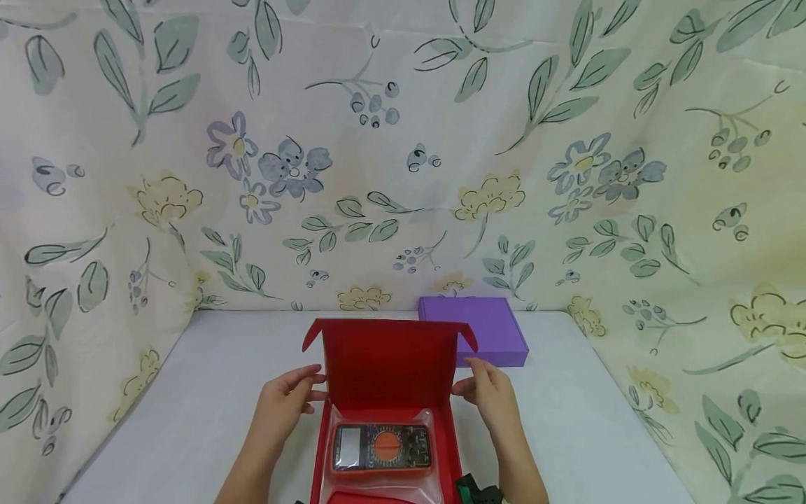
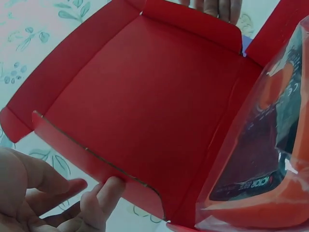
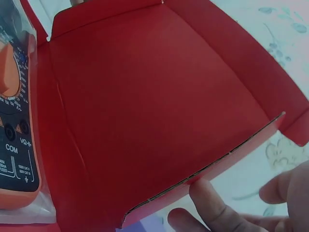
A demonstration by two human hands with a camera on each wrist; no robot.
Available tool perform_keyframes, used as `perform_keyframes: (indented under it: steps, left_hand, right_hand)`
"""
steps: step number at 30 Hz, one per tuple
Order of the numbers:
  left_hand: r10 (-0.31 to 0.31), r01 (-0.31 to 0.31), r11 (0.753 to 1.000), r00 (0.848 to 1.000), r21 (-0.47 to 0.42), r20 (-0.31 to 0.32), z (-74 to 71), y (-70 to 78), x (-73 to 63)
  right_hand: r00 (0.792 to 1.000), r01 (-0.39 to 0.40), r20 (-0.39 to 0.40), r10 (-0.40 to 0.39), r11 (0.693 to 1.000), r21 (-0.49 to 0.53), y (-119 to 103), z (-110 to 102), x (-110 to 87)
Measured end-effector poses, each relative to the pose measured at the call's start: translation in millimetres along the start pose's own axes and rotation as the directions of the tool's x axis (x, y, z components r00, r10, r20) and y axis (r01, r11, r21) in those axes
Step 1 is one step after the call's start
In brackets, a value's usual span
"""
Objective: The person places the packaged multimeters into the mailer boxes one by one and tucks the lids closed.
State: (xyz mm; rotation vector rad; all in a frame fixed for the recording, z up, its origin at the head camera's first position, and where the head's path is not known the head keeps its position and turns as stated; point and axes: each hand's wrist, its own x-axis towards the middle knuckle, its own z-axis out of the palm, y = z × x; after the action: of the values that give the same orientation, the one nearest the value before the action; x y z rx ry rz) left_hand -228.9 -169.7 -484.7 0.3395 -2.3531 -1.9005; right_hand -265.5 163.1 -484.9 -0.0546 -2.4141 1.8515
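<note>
A red cardboard box [image 1: 320, 448] stands in front of me with its lid [image 1: 390, 364] raised. Inside lies an orange-and-black multimeter [image 1: 409, 448] wrapped in clear plastic, its round dial facing up. My left hand [image 1: 281, 406] is at the lid's left side; in the left wrist view its fingertips [image 2: 114, 186] touch the outside of a side flap [image 2: 87, 154], with the thumb apart from it. On the opposite side, fingers of my right hand [image 1: 494, 399] touch the other side flap [image 3: 217, 169] from outside. Neither hand curls round the cardboard.
A closed purple box [image 1: 491, 325] lies behind the red lid, towards the right, on the white table [image 1: 239, 350]. Near the red box's lower right corner is a black-and-green object [image 1: 478, 491], partly cut off. A floral cloth [image 1: 378, 161] hangs behind the table.
</note>
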Motion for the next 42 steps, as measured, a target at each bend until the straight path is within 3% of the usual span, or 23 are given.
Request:
perform_keyframes:
  steps: [15,24,29,32,35,42]
  left_hand:
    - [-0.007,0.008,1.0,0.997,-0.016,0.072,-7.4,-1.4,2.4]
    - [0.018,-0.017,1.0,0.993,-0.008,0.116,-11.5,-0.8,0.2]
    - [-0.005,0.007,1.0,0.989,-0.009,0.148,-15.0,-2.4,2.9]
    - [0.007,-0.006,1.0,0.978,-0.005,0.207,-19.8,-4.8,6.0]
    - [0.026,-0.026,1.0,0.956,-0.004,0.291,-26.3,-7.9,9.3]
    - [-0.001,-0.014,0.999,0.906,0.034,0.424,-35.6,-14.5,11.2]
  right_hand:
    - [0.999,-0.037,0.023,0.038,0.999,-0.003,-3,2,1.1]
    - [0.999,-0.046,0.022,0.05,0.989,-0.137,-2,4,4.4]
    - [0.998,-0.005,0.055,0.015,0.985,-0.17,-1,2,3.8]
    - [0.994,0.063,0.101,-0.044,0.98,-0.191,2,0,4.2]
    - [0.982,0.106,0.175,-0.069,0.971,-0.213,3,-2,4.5]
    - [0.945,0.029,0.324,0.051,0.971,-0.238,2,-7,0.7]
